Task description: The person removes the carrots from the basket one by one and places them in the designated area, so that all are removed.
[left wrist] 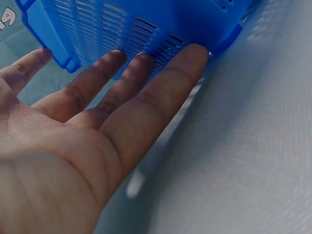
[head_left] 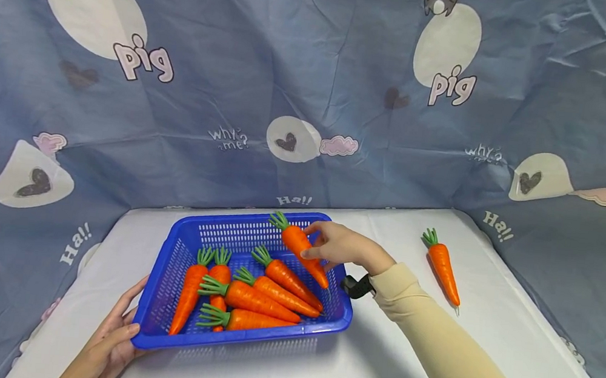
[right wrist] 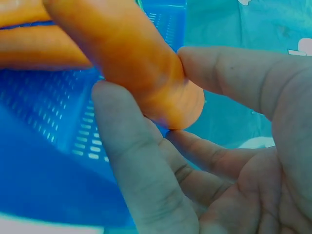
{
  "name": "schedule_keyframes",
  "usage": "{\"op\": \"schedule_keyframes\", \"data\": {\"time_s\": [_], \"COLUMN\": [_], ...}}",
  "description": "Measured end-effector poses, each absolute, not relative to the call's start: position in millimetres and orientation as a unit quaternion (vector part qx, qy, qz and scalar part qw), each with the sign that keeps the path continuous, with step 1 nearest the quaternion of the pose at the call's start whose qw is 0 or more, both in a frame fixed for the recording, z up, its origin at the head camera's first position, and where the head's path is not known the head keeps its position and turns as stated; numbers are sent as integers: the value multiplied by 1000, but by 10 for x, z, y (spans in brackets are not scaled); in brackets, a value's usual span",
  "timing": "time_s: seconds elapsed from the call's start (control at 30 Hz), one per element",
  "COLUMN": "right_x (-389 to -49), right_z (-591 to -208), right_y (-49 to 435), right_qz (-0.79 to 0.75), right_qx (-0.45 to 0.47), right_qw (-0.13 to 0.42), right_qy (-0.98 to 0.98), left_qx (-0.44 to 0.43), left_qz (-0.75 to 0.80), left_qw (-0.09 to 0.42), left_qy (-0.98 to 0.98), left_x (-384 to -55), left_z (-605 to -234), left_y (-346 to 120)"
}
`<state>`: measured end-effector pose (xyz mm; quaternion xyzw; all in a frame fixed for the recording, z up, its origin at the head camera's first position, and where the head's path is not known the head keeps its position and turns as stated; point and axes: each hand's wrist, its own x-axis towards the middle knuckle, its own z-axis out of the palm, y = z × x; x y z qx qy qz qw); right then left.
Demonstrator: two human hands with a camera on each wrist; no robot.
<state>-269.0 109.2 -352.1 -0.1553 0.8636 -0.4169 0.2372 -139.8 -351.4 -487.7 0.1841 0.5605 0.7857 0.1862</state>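
Observation:
In the head view my right hand (head_left: 333,245) pinches an orange toy carrot (head_left: 298,243) between thumb and fingers, over the right end of a blue plastic basket (head_left: 163,279). Its green top points to the back left and its tip slants down toward the basket's right wall. The right wrist view shows fingertips on both sides of the carrot (right wrist: 131,58). My left hand (head_left: 107,340) touches the basket's near left corner, its fairly straight fingers against the outer wall (left wrist: 117,29) in the left wrist view. Several carrots (head_left: 259,301) lie inside the basket.
One more carrot (head_left: 444,272) lies on the white tabletop (head_left: 375,354) to the right of the basket, green top toward the back. Behind the table hangs a blue-grey patterned cloth (head_left: 312,92). A black band (head_left: 357,286) is on the right wrist, close to the basket's right rim.

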Motion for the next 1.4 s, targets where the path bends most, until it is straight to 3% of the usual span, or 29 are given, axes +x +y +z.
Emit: {"op": "schedule_keyframes", "data": {"time_s": [0.63,1.4], "right_x": [-2639,-2670], "right_z": [-3401,-3641], "right_y": [1637,2086], "right_qz": [-431,-455], "right_qx": [-103,-43], "right_qw": [195,175], "right_qy": [875,872], "left_qx": [203,200], "left_qz": [789,782], "left_qw": [185,187], "left_qy": [549,560], "left_x": [-1410,-1437], "left_z": [-4880,-4919], "left_y": [-3498,-3522]}}
